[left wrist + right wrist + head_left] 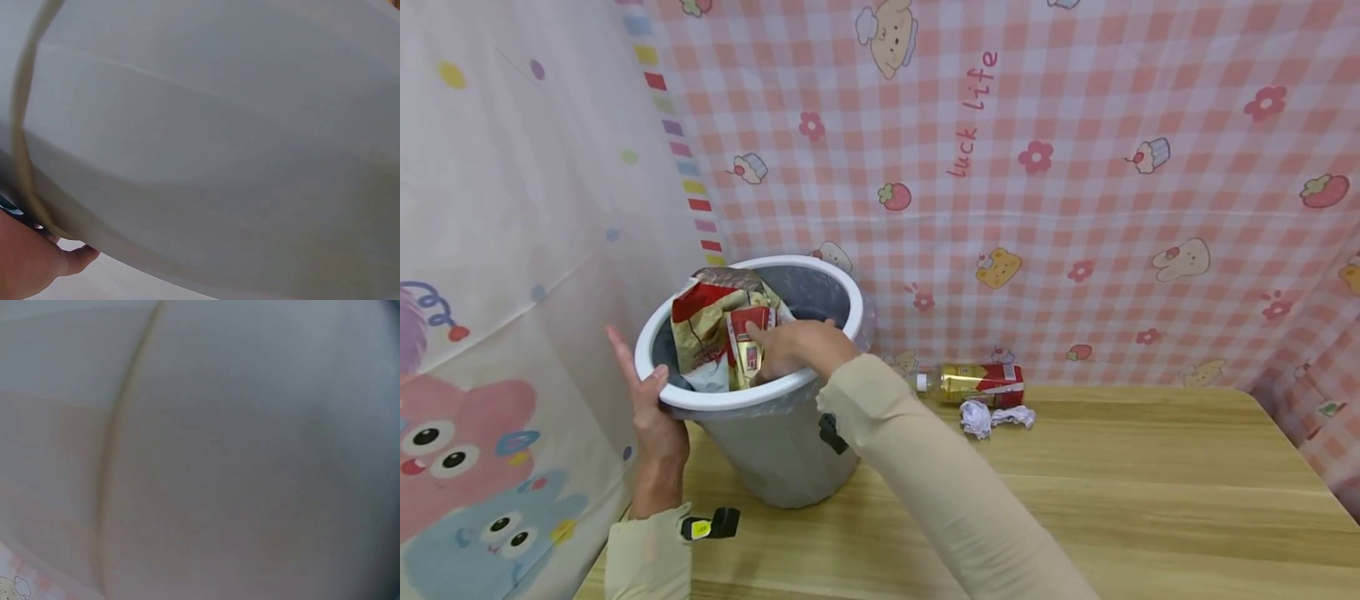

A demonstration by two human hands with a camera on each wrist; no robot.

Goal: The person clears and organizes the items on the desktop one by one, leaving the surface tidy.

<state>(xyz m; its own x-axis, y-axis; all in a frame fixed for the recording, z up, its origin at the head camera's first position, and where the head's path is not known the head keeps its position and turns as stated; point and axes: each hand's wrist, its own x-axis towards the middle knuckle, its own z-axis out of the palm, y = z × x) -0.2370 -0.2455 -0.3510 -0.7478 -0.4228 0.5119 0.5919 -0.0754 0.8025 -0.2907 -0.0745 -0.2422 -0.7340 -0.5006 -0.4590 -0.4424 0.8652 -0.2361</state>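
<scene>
In the head view a grey trash bin (pixel 775 467) with a white rim (pixel 647 329) stands tilted at the table's left. My left hand (pixel 658 425) is at the near-left rim, its thumb on the edge and one finger pointing straight up outside; part of this hand (pixel 31 265) shows beside the bin wall in the left wrist view. My right hand (pixel 797 346) reaches inside, its thumb over a red-and-gold packet (pixel 747 354); its other fingers are mostly hidden, so I cannot tell its grip. A larger crumpled red-and-gold bag (pixel 703 329) lies beside the packet.
On the wood-grain table (pixel 1120 475) right of the bin lies a red-and-gold-labelled bottle (pixel 973 383) with a white cap. Two crumpled white papers (pixel 976 418) lie in front of it. A checked cloth (pixel 1075 217) hangs behind, and a white patterned cloth (pixel 572 208) at the left.
</scene>
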